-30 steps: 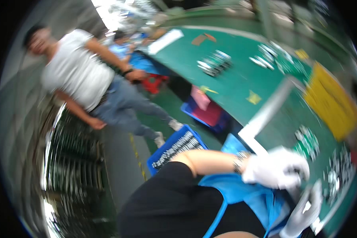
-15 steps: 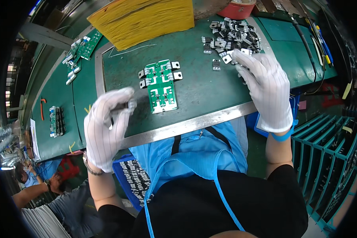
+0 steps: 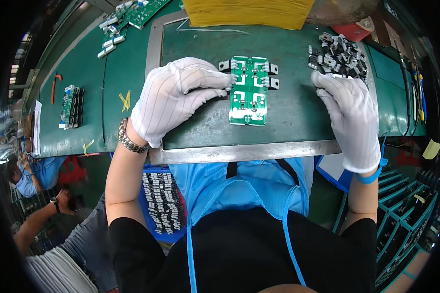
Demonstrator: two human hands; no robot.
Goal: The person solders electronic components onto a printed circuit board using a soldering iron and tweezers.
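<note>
A green circuit board [image 3: 248, 102] lies on the workbench between my hands, with black transistors [image 3: 273, 83] sticking out past its upper side edges. My left hand [image 3: 178, 95], in a white striped glove, is closed at the board's left edge. Its thumb and fingertips pinch the lower left transistor, which they mostly hide. My right hand [image 3: 352, 115], gloved too, hovers to the right of the board, just below a heap of loose transistors [image 3: 338, 56]. Its fingers are pressed together, and whatever they hold cannot be made out.
A yellow block [image 3: 249, 13] stands at the bench's back. Further boards [image 3: 146, 12] lie at the far left, with a component-filled board [image 3: 71, 107] and an orange tool [image 3: 54, 89] nearer. Below the metal edge [image 3: 249, 152] sits a blue bin [image 3: 164, 202] of parts. Teal racks [image 3: 401, 215] stand right.
My left hand has moved in to the board's left edge and closed there. My right hand has drawn slightly back from the heap. The whole view has shifted, too.
</note>
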